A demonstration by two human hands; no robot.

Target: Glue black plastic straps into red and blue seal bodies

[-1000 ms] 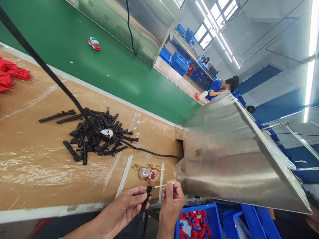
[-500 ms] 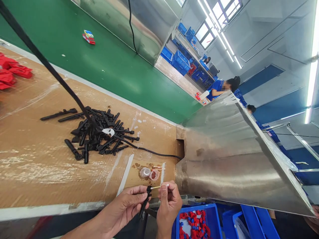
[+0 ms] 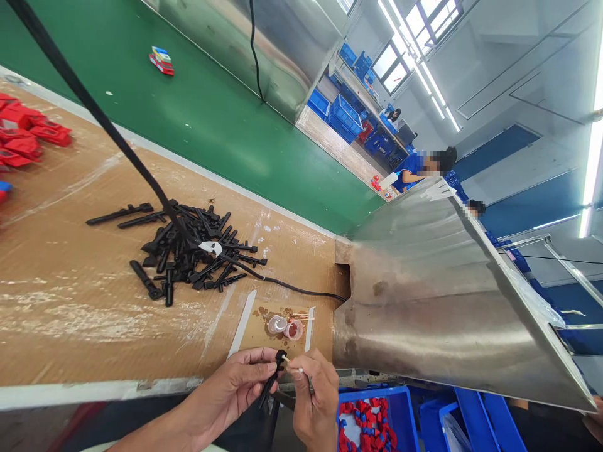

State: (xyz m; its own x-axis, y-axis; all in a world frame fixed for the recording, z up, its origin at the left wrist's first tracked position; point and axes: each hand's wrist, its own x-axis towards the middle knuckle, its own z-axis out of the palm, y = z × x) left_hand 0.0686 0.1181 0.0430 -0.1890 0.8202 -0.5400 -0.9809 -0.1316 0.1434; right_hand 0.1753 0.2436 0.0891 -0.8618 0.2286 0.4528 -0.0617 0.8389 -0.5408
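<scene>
Between its thumb and fingers, my left hand (image 3: pixel 235 386) grips a slim black plastic part (image 3: pixel 269 384), its wider end uppermost. My right hand (image 3: pixel 315 392) pinches a cotton swab (image 3: pixel 286 359), whose near tip meets the top of the black part or lies very close to it. Just beyond my hands stand two small clear cups, one (image 3: pixel 277 324) pale and one (image 3: pixel 294 330) holding reddish liquid. More swabs (image 3: pixel 302 317) lie beside them. A heap of similar black parts (image 3: pixel 193 251) covers the bench to the left.
A black cable (image 3: pixel 301 290) crosses the heap and enters a slot in the metal panel (image 3: pixel 424 289). Red parts (image 3: pixel 28 135) lie at far left. A small toy vehicle (image 3: pixel 162 61) rests on the green belt (image 3: pixel 226 144). Below right sits a blue bin (image 3: pixel 409 408). A co-worker (image 3: pixel 414 171) is beyond.
My right hand has turned and moved closer to the left hand, so the swab now points at the black part from another angle. The left hand still holds that part.
</scene>
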